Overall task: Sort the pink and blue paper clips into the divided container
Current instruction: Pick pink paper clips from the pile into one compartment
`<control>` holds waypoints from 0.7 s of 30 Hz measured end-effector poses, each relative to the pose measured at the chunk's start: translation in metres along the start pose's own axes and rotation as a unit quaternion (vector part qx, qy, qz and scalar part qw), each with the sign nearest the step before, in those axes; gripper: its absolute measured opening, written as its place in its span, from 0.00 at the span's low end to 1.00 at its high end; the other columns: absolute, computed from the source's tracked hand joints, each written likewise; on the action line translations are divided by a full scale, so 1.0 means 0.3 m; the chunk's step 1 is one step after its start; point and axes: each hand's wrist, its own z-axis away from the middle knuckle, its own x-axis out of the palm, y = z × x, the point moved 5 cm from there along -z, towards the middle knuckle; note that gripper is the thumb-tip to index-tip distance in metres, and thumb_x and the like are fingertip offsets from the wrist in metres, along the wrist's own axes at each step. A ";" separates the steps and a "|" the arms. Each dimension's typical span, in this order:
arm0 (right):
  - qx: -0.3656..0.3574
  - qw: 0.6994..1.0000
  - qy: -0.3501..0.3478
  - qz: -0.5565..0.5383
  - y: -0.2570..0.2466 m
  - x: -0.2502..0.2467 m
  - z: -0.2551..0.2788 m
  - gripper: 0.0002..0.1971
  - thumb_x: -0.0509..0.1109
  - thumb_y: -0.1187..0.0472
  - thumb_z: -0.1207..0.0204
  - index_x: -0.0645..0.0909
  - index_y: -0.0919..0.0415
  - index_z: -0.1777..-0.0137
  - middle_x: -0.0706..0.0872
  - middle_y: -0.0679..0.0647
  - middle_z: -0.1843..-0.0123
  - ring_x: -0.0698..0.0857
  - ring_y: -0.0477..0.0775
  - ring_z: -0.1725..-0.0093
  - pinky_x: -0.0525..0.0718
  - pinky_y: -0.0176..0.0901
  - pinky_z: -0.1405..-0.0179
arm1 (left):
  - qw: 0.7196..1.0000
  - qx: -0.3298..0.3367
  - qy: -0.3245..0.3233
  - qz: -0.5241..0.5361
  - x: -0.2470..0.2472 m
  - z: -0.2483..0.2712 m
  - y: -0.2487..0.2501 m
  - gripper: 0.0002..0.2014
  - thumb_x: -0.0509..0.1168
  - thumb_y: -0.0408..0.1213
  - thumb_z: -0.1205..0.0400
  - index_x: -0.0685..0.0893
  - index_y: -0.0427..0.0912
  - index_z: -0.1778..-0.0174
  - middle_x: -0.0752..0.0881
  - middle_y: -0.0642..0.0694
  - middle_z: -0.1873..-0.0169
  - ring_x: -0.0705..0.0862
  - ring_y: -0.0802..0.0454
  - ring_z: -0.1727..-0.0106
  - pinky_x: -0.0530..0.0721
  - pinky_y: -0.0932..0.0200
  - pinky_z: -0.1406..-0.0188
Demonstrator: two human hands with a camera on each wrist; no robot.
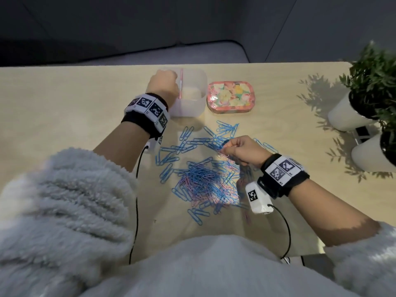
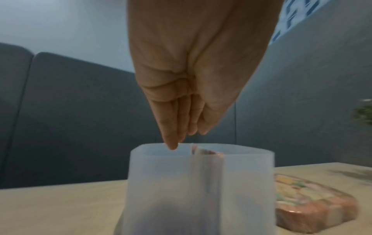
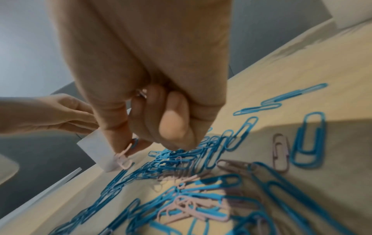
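Note:
A translucent white divided container (image 1: pixel 194 107) stands at the table's far middle, split by a pink-edged divider (image 1: pixel 181 82). My left hand (image 1: pixel 164 82) hovers over its left compartment; in the left wrist view its fingers (image 2: pixel 173 143) point straight down just above the rim (image 2: pixel 149 145), and I see no clip in them. A mixed pile of blue and pink paper clips (image 1: pixel 203 179) lies in front of me. My right hand (image 1: pixel 224 150) is low over the pile's far side. Its thumb and forefinger pinch a pink clip (image 3: pixel 123 157), the other fingers curled.
A floral tin (image 1: pixel 230 96) lies right of the container. Two white pots with green plants (image 1: pixel 364 99) stand at the table's right edge. Loose blue clips (image 1: pixel 186 132) spread between pile and container. A grey sofa sits behind the table.

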 end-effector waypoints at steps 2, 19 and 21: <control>0.008 1.000 -0.011 -0.009 -0.007 0.010 0.003 0.11 0.71 0.66 0.27 0.77 0.64 0.70 0.68 0.56 0.78 0.59 0.44 0.88 0.57 0.26 0.89 | 0.996 0.063 0.055 0.039 -0.002 0.082 0.044 0.14 0.55 0.29 0.19 0.81 0.34 0.43 0.84 0.34 0.42 0.80 0.38 0.40 0.74 0.51 0.41; -0.072 0.988 0.114 0.079 -0.053 0.032 -0.053 0.12 0.68 0.64 0.25 0.81 0.74 0.64 0.86 0.60 0.70 0.82 0.53 0.74 0.81 0.42 0.68 | 0.924 -0.062 -0.073 0.370 0.195 0.337 -0.017 0.10 0.69 0.30 0.23 0.83 0.32 0.47 0.86 0.42 0.63 0.85 0.54 0.67 0.87 0.58 0.56; -0.069 0.972 0.118 0.190 -0.065 0.024 -0.061 0.10 0.66 0.61 0.26 0.83 0.70 0.56 0.88 0.63 0.56 0.85 0.62 0.58 0.83 0.49 0.53 | 0.954 -0.022 0.000 0.301 0.108 0.273 -0.030 0.07 0.68 0.31 0.23 0.86 0.35 0.51 0.88 0.43 0.61 0.84 0.51 0.63 0.86 0.58 0.53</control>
